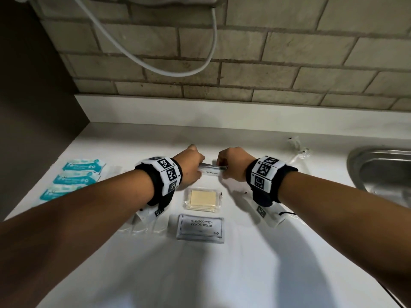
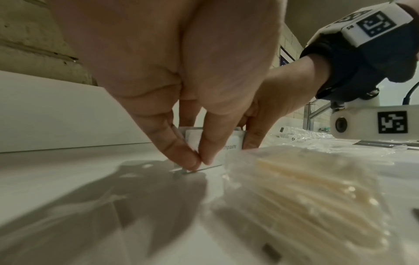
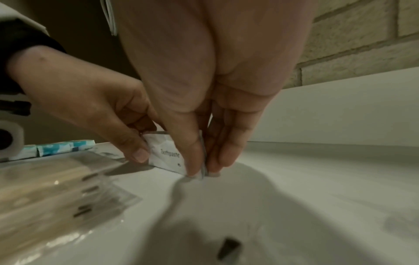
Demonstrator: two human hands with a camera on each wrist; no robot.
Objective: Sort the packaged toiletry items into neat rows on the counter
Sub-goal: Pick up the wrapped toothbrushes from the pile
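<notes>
A small stack of white toothpaste sachets [image 1: 211, 171] stands on edge on the white counter [image 1: 244, 263], held at both ends. My left hand [image 1: 191, 165] pinches its left end between thumb and fingers [image 2: 181, 157]. My right hand [image 1: 231, 166] pinches the right end [image 3: 204, 172]. The sachet's printed face [image 3: 169, 156] shows in the right wrist view. In front of it lie a clear pack of cream-coloured sticks [image 1: 202, 201] and a white shampoo sachet [image 1: 200, 228].
Three teal wipe packs [image 1: 75, 178] lie in a column at the left. Clear plastic-wrapped items [image 1: 298, 150] sit to the right, near a steel sink [image 1: 382, 172]. A brick-tiled wall [image 1: 244, 63] with a hanging white hose [image 1: 182, 70] backs the counter.
</notes>
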